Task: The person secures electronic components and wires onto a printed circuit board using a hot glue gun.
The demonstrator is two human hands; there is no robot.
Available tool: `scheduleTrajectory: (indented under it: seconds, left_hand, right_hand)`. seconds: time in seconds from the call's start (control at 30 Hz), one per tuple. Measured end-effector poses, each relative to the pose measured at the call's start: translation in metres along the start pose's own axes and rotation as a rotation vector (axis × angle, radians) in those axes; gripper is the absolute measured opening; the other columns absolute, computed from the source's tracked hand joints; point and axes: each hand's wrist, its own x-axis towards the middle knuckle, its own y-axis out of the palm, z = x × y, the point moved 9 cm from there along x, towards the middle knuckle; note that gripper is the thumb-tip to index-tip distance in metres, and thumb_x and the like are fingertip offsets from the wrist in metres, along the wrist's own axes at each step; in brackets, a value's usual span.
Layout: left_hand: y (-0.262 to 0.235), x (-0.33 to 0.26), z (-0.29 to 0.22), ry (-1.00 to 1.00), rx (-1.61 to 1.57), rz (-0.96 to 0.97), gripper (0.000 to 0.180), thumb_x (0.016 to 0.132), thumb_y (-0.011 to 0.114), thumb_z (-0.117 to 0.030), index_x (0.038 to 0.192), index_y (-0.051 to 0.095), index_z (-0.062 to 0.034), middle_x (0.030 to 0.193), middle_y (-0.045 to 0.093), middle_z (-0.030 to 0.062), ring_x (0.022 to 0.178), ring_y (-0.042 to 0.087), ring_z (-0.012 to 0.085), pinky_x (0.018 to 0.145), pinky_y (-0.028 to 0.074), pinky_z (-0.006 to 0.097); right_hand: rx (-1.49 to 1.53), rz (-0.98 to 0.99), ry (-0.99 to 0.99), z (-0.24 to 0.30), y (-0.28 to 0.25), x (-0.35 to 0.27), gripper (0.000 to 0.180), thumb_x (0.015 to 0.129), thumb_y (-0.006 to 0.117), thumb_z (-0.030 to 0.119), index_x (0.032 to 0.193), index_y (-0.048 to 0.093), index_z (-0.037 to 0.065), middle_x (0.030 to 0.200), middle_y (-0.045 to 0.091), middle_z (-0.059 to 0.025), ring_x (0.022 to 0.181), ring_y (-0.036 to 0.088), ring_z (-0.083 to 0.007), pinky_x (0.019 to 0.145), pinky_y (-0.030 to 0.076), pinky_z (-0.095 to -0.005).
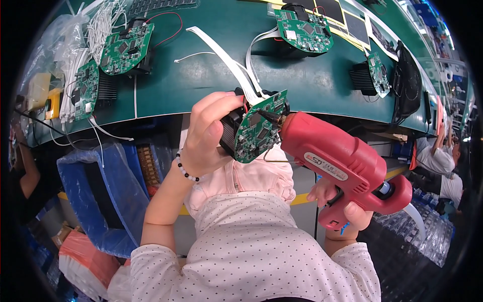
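Now, bench [201, 85]: green, circuit boards scattered along it.
Left hand [206, 133]: fingers clasp green board assembly [254, 128].
Right hand [342, 204]: fingers grip red glue gun [342, 161], white label.

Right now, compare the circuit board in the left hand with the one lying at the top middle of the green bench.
The held circuit board is gripped by the left hand off the bench, tilted on edge; the bench circuit board lies free on the green bench. The red glue gun in the right hand has its nozzle against the held board; nothing touches the bench board. Both are green, rounded, on black bodies, with white ribbon cables.
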Motion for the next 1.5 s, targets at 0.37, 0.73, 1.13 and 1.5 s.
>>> scheduleTrajectory:
  seconds: [0.37,0.73,1.13,1.5]
  left_hand:
    - [-0.002,-0.002,0.001,-0.003,-0.008,-0.007,0.104,0.054,0.076,-0.008,0.136,0.013,-0.0159,0.111,0.049,0.0155,0.094,0.049,0.033,0.08,0.042,0.039]
    - [-0.002,-0.001,0.001,0.002,-0.017,-0.016,0.101,0.055,0.077,-0.01,0.135,0.014,-0.0146,0.11,0.05,0.0158,0.094,0.049,0.0324,0.081,0.042,0.04]
    - [0.001,-0.002,0.001,-0.004,-0.027,-0.008,0.102,0.055,0.076,-0.009,0.134,0.013,-0.0154,0.11,0.05,0.016,0.093,0.049,0.0326,0.081,0.041,0.04]
    - [0.008,0.003,-0.002,-0.006,0.092,0.143,0.116,0.053,0.08,-0.009,0.134,-0.003,-0.0158,0.109,0.045,0.02,0.094,0.049,0.0305,0.076,0.045,0.037]
  right_hand:
    - [-0.011,0.005,0.012,-0.004,0.001,-0.001,0.058,0.058,0.07,0.023,0.102,0.049,-0.008,0.068,0.057,-0.0121,0.062,0.058,-0.0238,0.061,0.049,-0.0351]
    - [-0.038,0.011,-0.014,0.001,-0.001,0.003,0.052,0.061,0.07,0.023,0.098,0.051,-0.008,0.071,0.055,-0.0117,0.065,0.056,-0.0238,0.06,0.048,-0.0337]
    - [-0.032,0.082,-0.027,0.002,0.004,0.005,0.049,0.062,0.07,0.021,0.098,0.05,-0.007,0.071,0.055,-0.0116,0.065,0.057,-0.024,0.061,0.048,-0.0343]
    - [-0.062,0.07,-0.043,0.005,0.002,0.003,0.046,0.064,0.066,0.022,0.096,0.051,-0.007,0.072,0.055,-0.0109,0.065,0.056,-0.0233,0.06,0.047,-0.0336]
